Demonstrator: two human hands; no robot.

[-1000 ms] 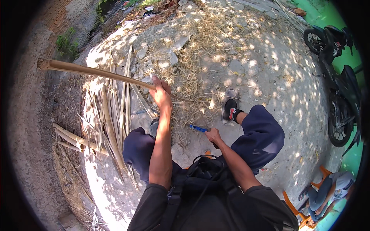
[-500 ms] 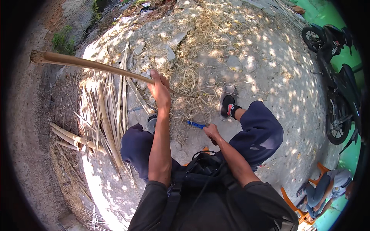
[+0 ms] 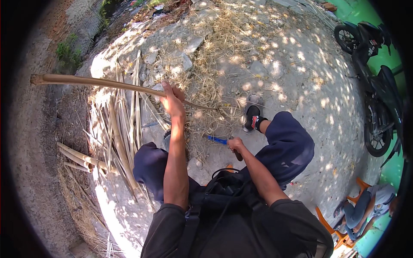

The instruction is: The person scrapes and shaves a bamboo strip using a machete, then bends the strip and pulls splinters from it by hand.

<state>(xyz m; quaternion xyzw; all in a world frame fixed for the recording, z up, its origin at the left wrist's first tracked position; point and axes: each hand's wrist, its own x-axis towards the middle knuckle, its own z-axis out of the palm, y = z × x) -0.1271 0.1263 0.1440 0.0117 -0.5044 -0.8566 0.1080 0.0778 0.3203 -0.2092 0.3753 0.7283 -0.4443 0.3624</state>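
My left hand (image 3: 173,102) is closed around a long brown split bamboo strip (image 3: 99,82). Its thick end reaches far out to the left, and a thinner end runs past my hand to the right, over the ground. Lower and further right, in front of my seated body, my right hand (image 3: 235,144) grips a knife (image 3: 217,140) with a blue blade and a dark handle. The blade points left and stays apart from the bamboo strip. Part of the handle is hidden inside my fingers.
Pale split strips (image 3: 129,124) lie piled on the left beside round bamboo poles (image 3: 77,155). Dry shavings (image 3: 228,56) cover the ground ahead. On the right stand a black motorcycle (image 3: 374,90) and a person (image 3: 365,210) sitting on an orange chair (image 3: 325,220).
The strip's thick left end has come down, so the strip lies flatter. My left hand has shifted slightly down and left. My right hand with the knife has hardly moved.
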